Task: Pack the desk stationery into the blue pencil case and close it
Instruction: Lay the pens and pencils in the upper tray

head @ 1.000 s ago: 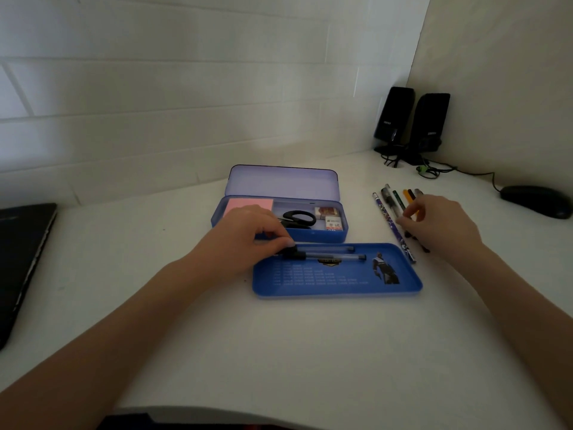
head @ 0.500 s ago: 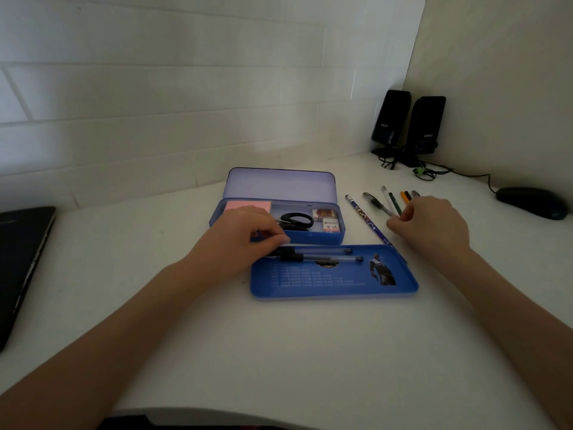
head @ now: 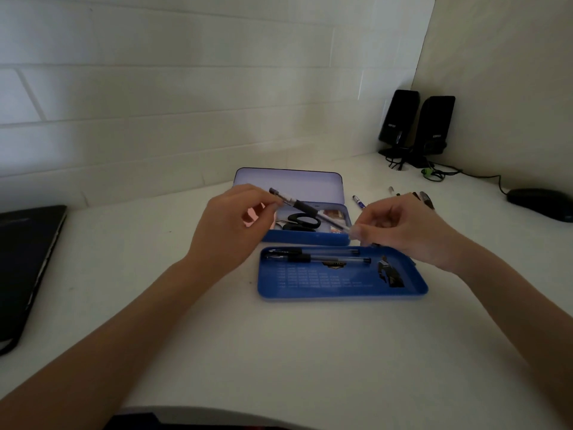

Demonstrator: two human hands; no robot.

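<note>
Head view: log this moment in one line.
both hands hold pen over open pencil case | two pens in tray

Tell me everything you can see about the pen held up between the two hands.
The pen is a slim stick pen with a clear barrel, a dark grip section and a dark cap or tip at its upper left end. It looks like plastic. It hangs tilted in the air above the open pencil case, high end to the left. The left hand pinches it near the upper end; the right hand pinches the lower end. It touches nothing else.

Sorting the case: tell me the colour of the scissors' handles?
Black: the scissors lie in the open case, seen in the head view.
</note>
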